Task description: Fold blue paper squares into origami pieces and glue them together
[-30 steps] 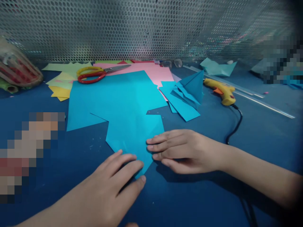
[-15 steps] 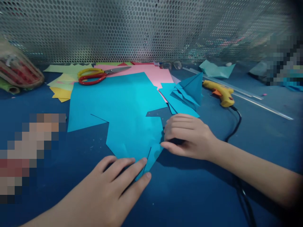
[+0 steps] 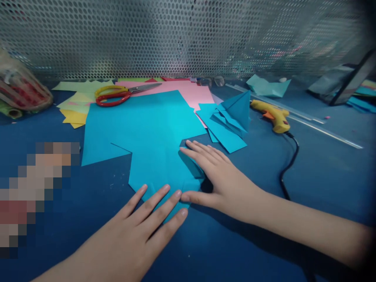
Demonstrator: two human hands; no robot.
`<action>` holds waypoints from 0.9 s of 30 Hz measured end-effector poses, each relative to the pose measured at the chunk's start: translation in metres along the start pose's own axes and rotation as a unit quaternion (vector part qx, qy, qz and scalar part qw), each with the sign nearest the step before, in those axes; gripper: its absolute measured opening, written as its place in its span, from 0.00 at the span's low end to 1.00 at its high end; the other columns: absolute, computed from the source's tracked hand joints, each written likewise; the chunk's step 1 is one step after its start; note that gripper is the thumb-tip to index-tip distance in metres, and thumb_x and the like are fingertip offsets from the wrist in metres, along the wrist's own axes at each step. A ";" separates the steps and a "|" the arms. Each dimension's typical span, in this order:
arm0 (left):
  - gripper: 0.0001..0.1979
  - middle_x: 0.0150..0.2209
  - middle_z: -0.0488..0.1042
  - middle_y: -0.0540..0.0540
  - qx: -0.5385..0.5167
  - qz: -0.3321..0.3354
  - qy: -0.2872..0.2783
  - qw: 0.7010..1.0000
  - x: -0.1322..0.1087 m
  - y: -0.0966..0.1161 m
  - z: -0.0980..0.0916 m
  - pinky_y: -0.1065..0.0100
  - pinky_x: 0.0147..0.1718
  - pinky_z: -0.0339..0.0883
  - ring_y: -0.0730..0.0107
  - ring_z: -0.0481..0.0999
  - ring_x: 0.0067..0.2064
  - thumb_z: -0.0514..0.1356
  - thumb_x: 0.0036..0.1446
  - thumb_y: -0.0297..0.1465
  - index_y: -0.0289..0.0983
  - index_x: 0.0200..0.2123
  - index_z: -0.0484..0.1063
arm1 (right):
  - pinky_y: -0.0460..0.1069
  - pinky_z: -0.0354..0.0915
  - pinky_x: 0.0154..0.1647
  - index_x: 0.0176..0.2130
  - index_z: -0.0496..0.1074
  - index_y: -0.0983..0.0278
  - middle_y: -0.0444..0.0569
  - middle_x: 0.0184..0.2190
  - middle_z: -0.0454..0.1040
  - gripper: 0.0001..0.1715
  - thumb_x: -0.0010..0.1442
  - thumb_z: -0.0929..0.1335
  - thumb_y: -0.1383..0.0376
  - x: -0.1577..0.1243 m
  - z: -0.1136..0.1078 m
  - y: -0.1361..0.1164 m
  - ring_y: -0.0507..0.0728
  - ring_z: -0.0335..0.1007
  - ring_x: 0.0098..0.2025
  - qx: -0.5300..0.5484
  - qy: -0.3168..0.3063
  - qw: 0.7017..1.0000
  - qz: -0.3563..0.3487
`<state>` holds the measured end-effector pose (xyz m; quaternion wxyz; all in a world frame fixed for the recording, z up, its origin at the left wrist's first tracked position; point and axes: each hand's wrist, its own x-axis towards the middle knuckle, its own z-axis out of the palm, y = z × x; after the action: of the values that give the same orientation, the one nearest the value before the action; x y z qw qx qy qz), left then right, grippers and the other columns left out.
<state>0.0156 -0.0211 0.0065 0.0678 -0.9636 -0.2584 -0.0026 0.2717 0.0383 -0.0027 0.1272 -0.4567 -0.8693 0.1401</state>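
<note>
A sheet of bright blue paper [image 3: 155, 156] with cut notches lies flat in front of me, its near end folded or creased. My left hand [image 3: 143, 223] is spread over that near end, fingertips pressing on the paper. At the paper's right edge rests my right hand [image 3: 223, 176], fingers stretched out and thumb apart, close to the left fingertips. Part of the right edge is hidden under it. Scissors [image 3: 114, 101] with one yellow and one red handle lie across the paper's far edge. A folded blue paper piece [image 3: 237, 111] stands on blue scraps just right of the sheet.
A yellow glue gun [image 3: 277, 117] with a black cord lies at the right, near clear glue sticks [image 3: 331, 131]. Pink paper [image 3: 196, 93] and yellow scraps [image 3: 75, 118] lie behind. A plastic jar [image 3: 25, 84] is at the far left, below a perforated metal screen [image 3: 152, 39].
My right hand has moved left onto the paper's edge, its curled fingers now stretched out. My left fingers have spread slightly on the near end.
</note>
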 end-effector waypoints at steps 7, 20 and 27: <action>0.43 0.73 0.47 0.44 -0.011 -0.026 -0.001 1.000 0.001 -0.007 0.002 0.32 0.59 0.58 0.39 0.51 0.71 0.54 0.57 0.61 0.51 0.70 0.50 | 0.69 0.59 0.66 0.69 0.54 0.61 0.55 0.69 0.58 0.29 0.72 0.61 0.59 0.002 0.000 0.005 0.65 0.50 0.71 0.041 0.030 0.999 0.021; 0.14 0.40 0.78 0.50 -0.081 0.008 0.158 0.984 0.008 0.000 0.008 0.65 0.32 0.66 0.64 0.73 0.36 0.59 0.65 0.42 0.47 0.51 0.74 | 0.62 0.71 0.56 0.63 0.64 0.64 0.58 0.60 0.71 0.27 0.70 0.64 0.55 0.001 -0.004 0.000 0.65 0.70 0.60 0.070 0.116 0.991 0.001; 0.13 0.45 0.80 0.53 -0.193 0.035 0.144 0.970 0.009 0.004 0.011 0.72 0.36 0.69 0.70 0.76 0.38 0.51 0.72 0.32 0.44 0.52 0.72 | 0.57 0.72 0.55 0.62 0.65 0.63 0.56 0.57 0.74 0.24 0.69 0.65 0.58 -0.001 -0.005 -0.001 0.62 0.72 0.57 0.102 0.091 0.990 -0.043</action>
<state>0.0249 -0.0181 -0.0049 -0.0832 -0.9563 -0.2067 -0.1893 0.2729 0.0372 0.0022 0.2574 -0.4146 -0.8539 0.1808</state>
